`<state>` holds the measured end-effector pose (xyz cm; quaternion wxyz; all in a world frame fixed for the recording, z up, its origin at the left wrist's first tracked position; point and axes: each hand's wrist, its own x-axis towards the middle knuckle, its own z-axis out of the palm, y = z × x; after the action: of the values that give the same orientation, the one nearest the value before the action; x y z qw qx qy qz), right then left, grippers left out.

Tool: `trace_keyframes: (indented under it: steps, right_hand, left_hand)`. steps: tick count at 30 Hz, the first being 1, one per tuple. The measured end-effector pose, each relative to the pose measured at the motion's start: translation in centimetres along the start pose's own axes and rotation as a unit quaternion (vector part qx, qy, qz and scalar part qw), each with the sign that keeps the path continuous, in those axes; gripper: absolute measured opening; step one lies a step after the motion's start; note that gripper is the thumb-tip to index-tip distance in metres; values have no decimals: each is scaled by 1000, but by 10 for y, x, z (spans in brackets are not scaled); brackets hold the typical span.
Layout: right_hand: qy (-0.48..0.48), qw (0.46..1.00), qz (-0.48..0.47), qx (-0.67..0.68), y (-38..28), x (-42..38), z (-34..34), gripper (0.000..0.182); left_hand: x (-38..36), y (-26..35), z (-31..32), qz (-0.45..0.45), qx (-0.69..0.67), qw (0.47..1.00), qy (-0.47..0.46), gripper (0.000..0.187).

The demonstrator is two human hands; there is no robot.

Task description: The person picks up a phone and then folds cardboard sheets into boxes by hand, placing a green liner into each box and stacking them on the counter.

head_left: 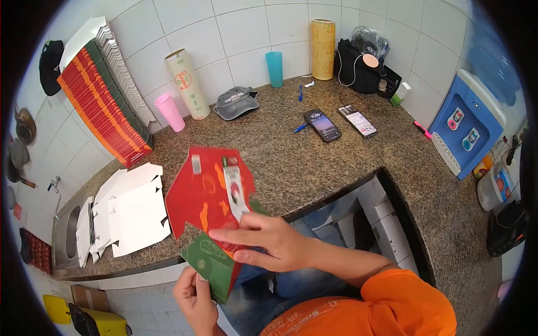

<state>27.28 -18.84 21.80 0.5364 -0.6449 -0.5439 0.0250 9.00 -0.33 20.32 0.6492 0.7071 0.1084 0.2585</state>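
A red and green printed cardboard box [196, 185], partly folded, is held over the counter's front edge. My left hand [196, 297] pinches its green end panel [210, 263] at the lower corner, thumb on top. Across the red side lies my right hand [274, 241], its fingers and thumb closed on the fold between red and green. Part of the box is hidden behind my right hand. To the left, several flat white box blanks [134, 218] lie overlapping on the counter.
Along the wall of the granite counter [269, 151] stand stacked red cartons [106, 106], a pink cup [170, 112], film rolls [188, 84], a cap [236, 103] and a teal cup [274, 69]. Two phones [322, 125] lie behind the counter's cutout. A blue water dispenser [468, 123] is at right.
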Motion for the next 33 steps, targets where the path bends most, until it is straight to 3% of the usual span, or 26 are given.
trace_keyframes:
  steps: [6,8,12,14,18,20,21,23,24,26,27,28,30,31,32,33]
  right_hand:
    - [12,994,-75,81,-1,-2,5,52]
    - [-78,996,-36,20,-11,1,-8,43]
    - [-105,989,-39,-95,-20,-7,-1,34]
    - [15,995,-11,-98,-30,-9,1,29]
    - [45,993,-18,-110,-39,-5,-5,30]
    - [-61,993,-84,-48,-44,-7,-15,32]
    - [-62,992,-89,-67,-51,-9,-15,35]
    - [-79,989,-109,-61,-60,-7,-27,37]
    - [-97,985,-132,-59,-64,-5,-33,41]
    - [-106,980,-130,-108,-74,-1,-35,46]
    - [-112,974,-124,-155,-77,1,-35,51]
    - [-110,974,-125,-155,-70,0,-32,51]
    - [30,981,-159,-103,-51,-3,-27,67]
    - [58,992,-105,-33,-55,-2,-39,73]
    - [41,997,-58,15,-52,-1,-52,75]
    - [97,979,-68,165,-36,2,-42,76]
  left_hand:
    - [0,18,27,-7,33,998,46,50]
    - [-5,9,16,-4,92,996,18,62]
    - [-17,0,28,60,80,995,11,63]
    - [-21,2,38,119,60,988,77,67]
    - [-27,19,54,142,94,971,167,71]
    - [-30,24,36,156,96,979,89,86]
    - [-27,30,36,157,96,979,90,86]
    - [-21,42,37,307,97,947,13,72]
    - [-20,49,35,309,96,946,14,72]
    - [-21,67,30,274,233,933,11,82]
    - [-19,80,37,271,221,936,42,51]
    - [-17,78,37,273,222,935,40,51]
    - [-8,68,34,293,22,945,146,104]
    - [-1,65,23,294,21,945,145,104]
    - [10,62,5,342,127,908,206,111]
    - [20,58,-9,385,229,854,263,118]
